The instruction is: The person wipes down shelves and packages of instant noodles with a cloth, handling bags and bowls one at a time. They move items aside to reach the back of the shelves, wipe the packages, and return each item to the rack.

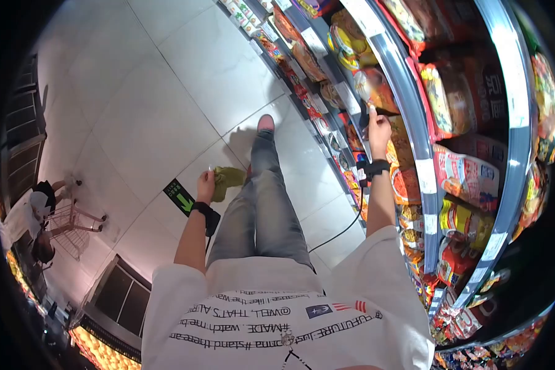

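My left hand [206, 185] is closed on a crumpled olive-green cloth [227, 180], which hangs beside my leg above the floor. At the shelf on my right, my right hand [380, 133] reaches to the front edge, with fingers bent together near the price-label strip [349, 98]. Just beyond its fingertips lies an orange and yellow food packet [376, 92]. Whatever those fingers pinch is too small to make out. Both wrists wear black bands, and a cable runs from the right one.
Shelves of packaged food, including a red-edged bag [447, 98], line my right side. A green floor sign with an arrow [179, 197] lies near my left hand. On the far left a person stands by a shopping cart [71, 228]. Dark-topped display units [120, 299] stand at lower left.
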A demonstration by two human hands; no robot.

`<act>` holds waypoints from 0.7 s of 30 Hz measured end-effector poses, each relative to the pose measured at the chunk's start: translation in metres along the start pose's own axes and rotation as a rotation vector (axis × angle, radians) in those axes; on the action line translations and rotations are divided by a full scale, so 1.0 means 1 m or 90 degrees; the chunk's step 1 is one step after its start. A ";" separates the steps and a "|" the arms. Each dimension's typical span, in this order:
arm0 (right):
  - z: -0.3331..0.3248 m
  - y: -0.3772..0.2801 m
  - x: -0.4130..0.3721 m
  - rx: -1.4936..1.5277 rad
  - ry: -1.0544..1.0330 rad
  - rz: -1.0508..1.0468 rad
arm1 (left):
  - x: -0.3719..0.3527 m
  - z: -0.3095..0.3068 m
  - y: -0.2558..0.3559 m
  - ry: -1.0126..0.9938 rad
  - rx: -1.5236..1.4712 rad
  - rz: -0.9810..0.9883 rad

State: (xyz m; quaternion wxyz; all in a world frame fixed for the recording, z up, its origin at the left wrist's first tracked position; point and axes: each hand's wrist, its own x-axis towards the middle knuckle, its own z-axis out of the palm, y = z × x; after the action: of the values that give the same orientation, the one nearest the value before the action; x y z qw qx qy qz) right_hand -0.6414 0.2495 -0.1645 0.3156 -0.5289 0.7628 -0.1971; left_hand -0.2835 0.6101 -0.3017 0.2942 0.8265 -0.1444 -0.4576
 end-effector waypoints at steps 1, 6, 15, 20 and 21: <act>0.005 -0.029 0.002 -0.035 0.009 0.028 | 0.007 -0.002 0.021 0.009 0.000 0.004; 0.049 -0.016 0.046 -0.037 0.342 -0.181 | 0.027 0.036 0.114 -0.002 -0.113 0.026; 0.046 0.027 0.035 -0.023 0.347 -0.210 | 0.010 0.128 0.273 -0.304 0.059 0.309; 0.004 0.003 0.003 0.022 0.117 -0.021 | 0.061 0.066 0.279 -0.313 0.014 0.162; 0.006 0.007 0.007 0.016 0.066 0.013 | 0.092 0.055 0.255 -0.218 0.017 0.250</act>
State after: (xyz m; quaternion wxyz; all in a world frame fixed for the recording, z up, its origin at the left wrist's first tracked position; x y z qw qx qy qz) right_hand -0.6440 0.2459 -0.1749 0.2840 -0.5062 0.7809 -0.2307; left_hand -0.2723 0.3435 -0.2279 0.3375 0.6972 -0.3556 -0.5230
